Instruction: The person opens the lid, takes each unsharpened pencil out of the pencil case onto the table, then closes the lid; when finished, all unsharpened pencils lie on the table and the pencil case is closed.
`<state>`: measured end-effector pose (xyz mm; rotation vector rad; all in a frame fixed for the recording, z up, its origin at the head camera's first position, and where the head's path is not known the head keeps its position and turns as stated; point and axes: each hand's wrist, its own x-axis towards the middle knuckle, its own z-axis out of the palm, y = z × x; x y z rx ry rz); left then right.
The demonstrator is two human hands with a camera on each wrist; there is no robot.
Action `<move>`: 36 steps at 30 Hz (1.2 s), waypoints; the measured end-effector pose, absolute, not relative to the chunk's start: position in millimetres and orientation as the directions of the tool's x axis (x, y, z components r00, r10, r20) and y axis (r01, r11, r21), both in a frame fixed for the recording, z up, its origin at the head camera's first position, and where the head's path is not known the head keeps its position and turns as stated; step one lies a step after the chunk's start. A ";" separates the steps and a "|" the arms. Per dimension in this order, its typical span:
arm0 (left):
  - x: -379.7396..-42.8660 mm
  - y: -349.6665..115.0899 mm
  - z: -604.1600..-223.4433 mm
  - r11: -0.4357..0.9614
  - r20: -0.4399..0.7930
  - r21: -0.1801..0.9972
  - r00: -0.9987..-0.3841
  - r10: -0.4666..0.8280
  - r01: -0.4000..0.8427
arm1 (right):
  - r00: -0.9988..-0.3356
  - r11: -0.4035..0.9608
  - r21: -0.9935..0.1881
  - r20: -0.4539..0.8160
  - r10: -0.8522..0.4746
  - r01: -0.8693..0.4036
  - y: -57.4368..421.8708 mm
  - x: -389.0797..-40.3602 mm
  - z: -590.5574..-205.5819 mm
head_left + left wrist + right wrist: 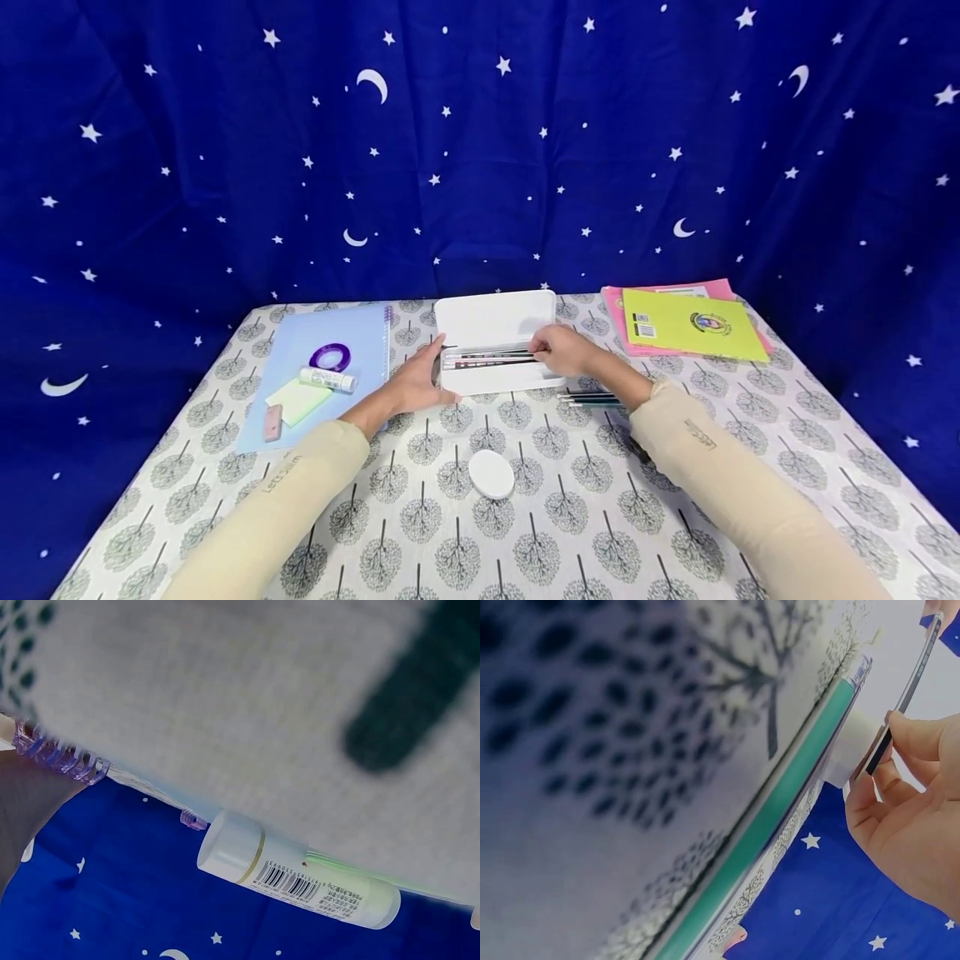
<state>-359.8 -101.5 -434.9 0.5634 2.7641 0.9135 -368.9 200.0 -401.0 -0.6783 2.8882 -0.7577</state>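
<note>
A white pencil case (pixel 498 382) lies with its lid raised, several pencils (pixel 487 358) inside. My left hand (pixel 416 379) holds its left end, thumb at the front and a finger near the hinge. My right hand (pixel 562 350) is over the right part of the case. In the right wrist view, thumb and fingers of that hand pinch a dark pencil (pixel 909 694). More pencils (pixel 592 400), with a green one (pixel 780 795) close to the right wrist camera, lie on the cloth beside the case, partly under the right forearm.
At left, a blue spiral notebook (pixel 300 329) bears a purple tape roll (pixel 330 357), glue stick (pixel 327 379), green sticky notes (pixel 298 402) and pink eraser (pixel 273 423). A white oval object (pixel 491 474) lies in front. Yellow-green (pixel 690 325) and pink notebooks (pixel 613 312) overlap at back right.
</note>
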 end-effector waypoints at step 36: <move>-358.9 -101.4 -434.5 0.738 -0.052 0.607 -0.911 0.408 0.296 | -0.912 0.749 -0.529 0.135 -0.388 -0.398 223.6 -350.3 -396.0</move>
